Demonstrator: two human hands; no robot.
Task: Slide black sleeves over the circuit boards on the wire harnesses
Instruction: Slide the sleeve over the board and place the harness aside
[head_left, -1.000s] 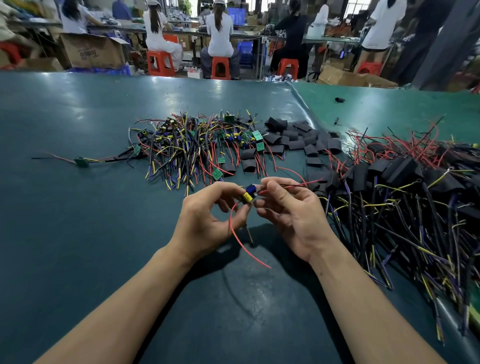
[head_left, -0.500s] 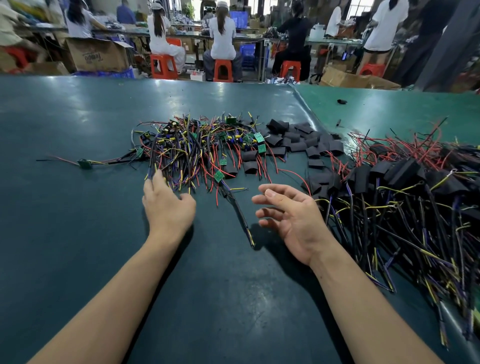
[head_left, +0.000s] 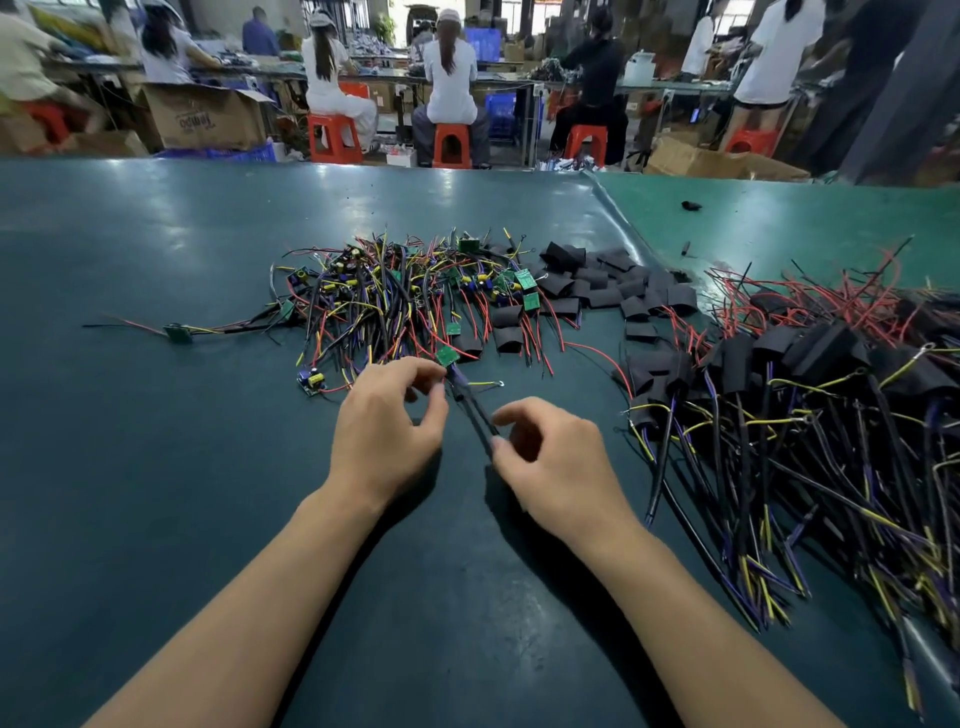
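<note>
Since half a second ago, both hands have closed in from resting apart on the table to meet over one harness at the near edge of the unsleeved pile.

Progress: the heap of harnesses already wearing black sleeves (head_left: 810, 374) lies to the right and is large. The tangle of red, yellow and black wired harnesses with bare green circuit boards (head_left: 395, 301) sits centre, still substantial. Between the two lies the loose stock of flat black sleeve pieces (head_left: 608, 280). By this showing, a fair share is done and a good number remain; one stray bare board (head_left: 178, 332) lies well apart to the left on the dark green table mat (head_left: 156, 467).

Grip: the left hand (head_left: 384, 431) has its fingers curled, thumb and forefinger pinching the dark wire bundle (head_left: 475, 410) just below a small green board (head_left: 447, 356). The right hand (head_left: 556, 457) pinches the same bundle lower down with its fingertips (head_left: 498, 444), remaining fingers loosely curled. No sleeve is in either hand; fitting on this harness is not yet begun.
</note>
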